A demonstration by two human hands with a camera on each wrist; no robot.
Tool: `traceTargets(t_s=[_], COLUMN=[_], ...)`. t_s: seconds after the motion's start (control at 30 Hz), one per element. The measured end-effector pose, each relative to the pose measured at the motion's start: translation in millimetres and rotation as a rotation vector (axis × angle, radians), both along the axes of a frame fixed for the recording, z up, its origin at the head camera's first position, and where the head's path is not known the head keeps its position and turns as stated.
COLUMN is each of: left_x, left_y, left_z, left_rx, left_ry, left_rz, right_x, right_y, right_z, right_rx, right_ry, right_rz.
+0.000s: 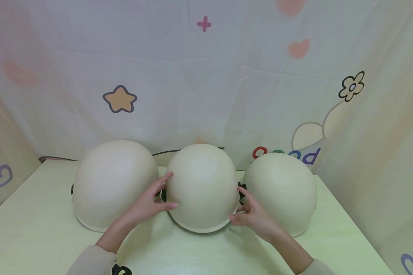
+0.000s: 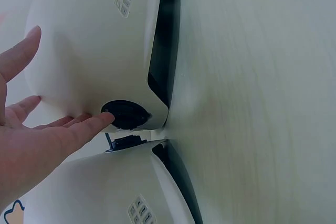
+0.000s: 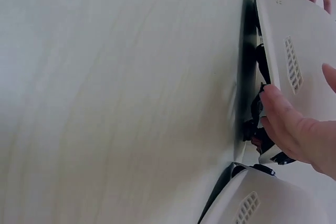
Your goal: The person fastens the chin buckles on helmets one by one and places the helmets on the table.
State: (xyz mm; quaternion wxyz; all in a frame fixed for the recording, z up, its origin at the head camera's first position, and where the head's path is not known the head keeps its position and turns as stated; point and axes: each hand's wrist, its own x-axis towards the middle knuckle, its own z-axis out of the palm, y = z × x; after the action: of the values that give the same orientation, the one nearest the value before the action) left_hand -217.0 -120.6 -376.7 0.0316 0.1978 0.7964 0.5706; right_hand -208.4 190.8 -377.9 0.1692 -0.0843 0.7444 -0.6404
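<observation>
Three smooth cream helmets stand in a row on a pale table. My left hand (image 1: 148,202) touches the left side of the middle helmet (image 1: 201,187), fingers spread and fairly straight, close to a black round fitting (image 2: 126,115). On the opposite side my right hand (image 1: 258,217) rests along the lower rim, fingers extended in the right wrist view (image 3: 294,129). Black straps (image 3: 257,124) show under that rim. The left helmet (image 1: 113,183) and right helmet (image 1: 282,191) stand untouched beside it. The middle helmet's inside is mostly hidden.
The helmets stand on the light wood-grain table (image 1: 179,256), near its back edge. A printed curtain (image 1: 206,84) hangs behind and along both sides. A thin black line, perhaps a cord (image 1: 60,157), runs along the back edge.
</observation>
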Motion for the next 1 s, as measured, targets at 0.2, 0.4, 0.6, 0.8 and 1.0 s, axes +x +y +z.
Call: traceTargets(t_s=[0.2, 0.4, 0.6, 0.8, 1.0], left_x=[-1.6, -2.3, -1.2, 1.7, 4.4], left_y=[0.8, 0.3, -2.8, -5.9, -10.1], left_z=[-2.5, -5.8, -8.9, -11.3, -12.7], left_rx=[-0.029, -0.041, -0.052, -0.056, -0.051], left_ry=[-0.015, -0.025, -0.024, -0.02, -0.002], left_rz=[-0.009, -0.003, -0.017, -0.021, -0.031], right_x=[-1.2, -2.1, -3.2, -2.5, -2.1], right_y=[0.3, -0.9, 0.8, 2.2, 2.2], right_z=[-8.6, -14.3, -17.5, -16.8, -15.4], right_rx=[-0.021, -0.026, 0.021, 0.062, 0.1], right_ry=[-0.058, -0.055, -0.022, 0.004, 0.018], right_rz=[0.012, 0.001, -0.011, -0.024, -0.043])
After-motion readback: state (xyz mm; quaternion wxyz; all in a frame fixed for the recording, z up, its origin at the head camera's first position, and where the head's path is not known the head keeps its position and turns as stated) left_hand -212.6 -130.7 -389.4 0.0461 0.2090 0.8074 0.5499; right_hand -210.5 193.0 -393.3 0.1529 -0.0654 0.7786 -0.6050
